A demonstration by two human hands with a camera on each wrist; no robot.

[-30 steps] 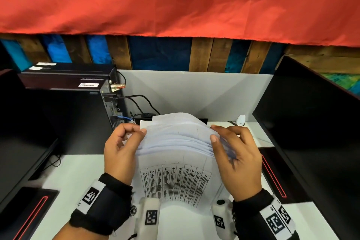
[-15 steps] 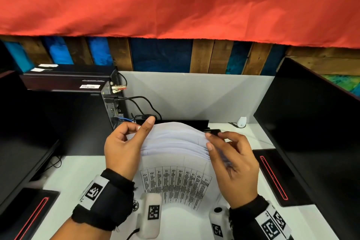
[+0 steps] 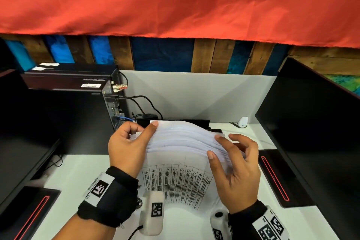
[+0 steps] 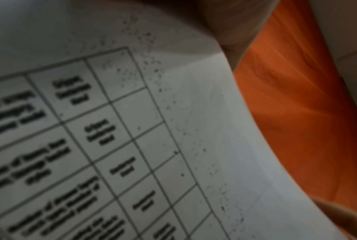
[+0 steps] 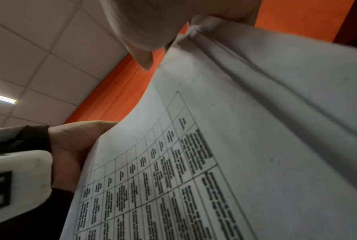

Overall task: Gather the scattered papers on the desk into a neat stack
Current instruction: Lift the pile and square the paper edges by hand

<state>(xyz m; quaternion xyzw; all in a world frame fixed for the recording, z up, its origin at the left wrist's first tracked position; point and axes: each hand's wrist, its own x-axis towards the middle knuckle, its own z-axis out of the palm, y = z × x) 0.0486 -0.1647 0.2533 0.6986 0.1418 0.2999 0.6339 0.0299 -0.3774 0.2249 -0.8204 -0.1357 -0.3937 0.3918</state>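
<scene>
Head view: both hands gripping papers.

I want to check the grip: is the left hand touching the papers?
Touching. In the head view, the left hand holds the papers at their left edge.

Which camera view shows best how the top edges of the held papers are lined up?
The head view: the papers bow upright between left hand and right hand, their top edges fanned in steps, not flush. Both wrist views look close along the printed front sheet; the right wrist view catches only some sheet edges.
</scene>
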